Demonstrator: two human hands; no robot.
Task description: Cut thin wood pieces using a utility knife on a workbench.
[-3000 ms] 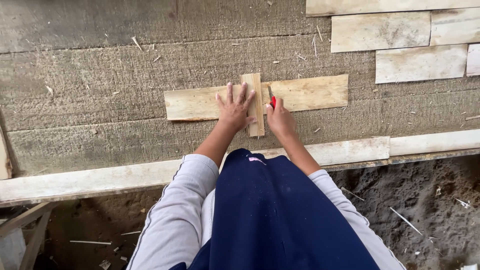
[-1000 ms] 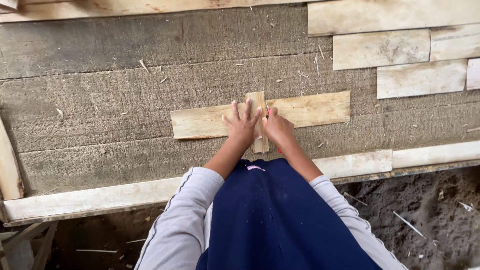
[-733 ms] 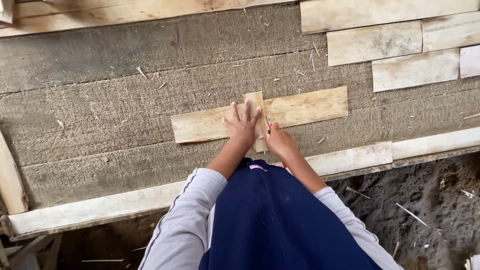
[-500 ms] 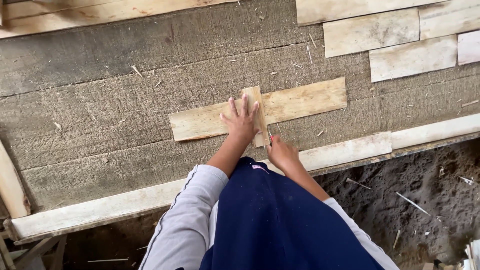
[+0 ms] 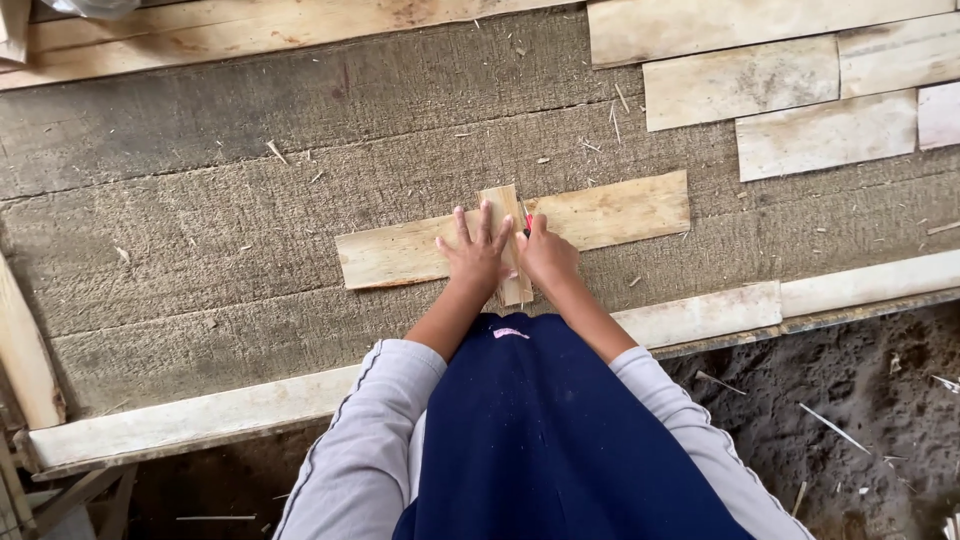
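Observation:
My left hand (image 5: pixel 478 255) lies flat with fingers spread on a short upright wood piece (image 5: pixel 507 240) that crosses a long pale wooden slat (image 5: pixel 620 208). My right hand (image 5: pixel 546 255) is closed around a small red-tipped marking tool (image 5: pixel 527 222) held against the right edge of the short piece. Both pieces rest on a rough grey plank surface (image 5: pixel 250 230). My grey sleeves and dark blue garment fill the lower middle of the view.
Several pale boards (image 5: pixel 770 75) are stacked at the top right. A long pale board (image 5: pixel 200 30) runs along the top edge. A light wooden rail (image 5: pixel 700 315) borders the near edge, with dark soil (image 5: pixel 850 420) and splinters below it. Another plank (image 5: pixel 25 350) leans at the left.
My right hand slid down the short piece's right edge half a second ago and is now back up near its top. My left hand stays pressed on the wood. The view shifted slightly.

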